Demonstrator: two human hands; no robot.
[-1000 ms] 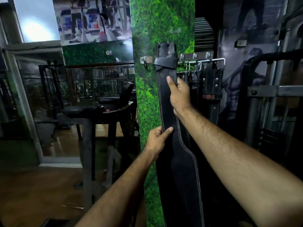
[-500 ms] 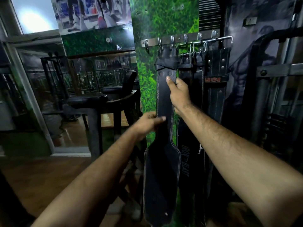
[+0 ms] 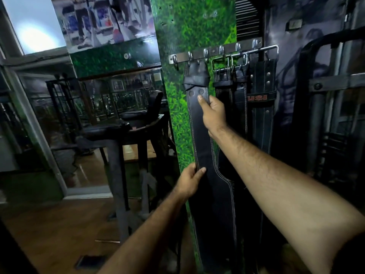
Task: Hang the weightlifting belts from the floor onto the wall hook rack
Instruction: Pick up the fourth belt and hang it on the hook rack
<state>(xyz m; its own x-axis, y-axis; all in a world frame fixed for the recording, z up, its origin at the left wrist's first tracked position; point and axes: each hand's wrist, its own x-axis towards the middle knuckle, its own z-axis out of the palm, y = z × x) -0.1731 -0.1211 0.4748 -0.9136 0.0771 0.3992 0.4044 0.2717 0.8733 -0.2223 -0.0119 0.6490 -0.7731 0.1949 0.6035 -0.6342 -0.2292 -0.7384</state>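
Note:
A long black leather weightlifting belt [image 3: 197, 133] hangs straight down against the green grass-print wall, its top end just under the metal hook rack [image 3: 199, 54]. My right hand [image 3: 214, 112] grips the belt's upper strap just below its two rivets, thumb on the front. My left hand [image 3: 189, 179] pinches the belt's left edge lower down, where it widens. Several more black belts [image 3: 260, 107], one with red lettering, hang from the rack's right hooks.
A black padded gym bench on a metal frame [image 3: 118, 139] stands left of the wall panel. A dark machine frame [image 3: 327, 107] rises at the right. Wooden floor [image 3: 49, 234] spreads at lower left.
My left hand, hovering near the belt half a second ago, now pinches its left edge lower down. My right hand keeps its grip. The camera view has shifted.

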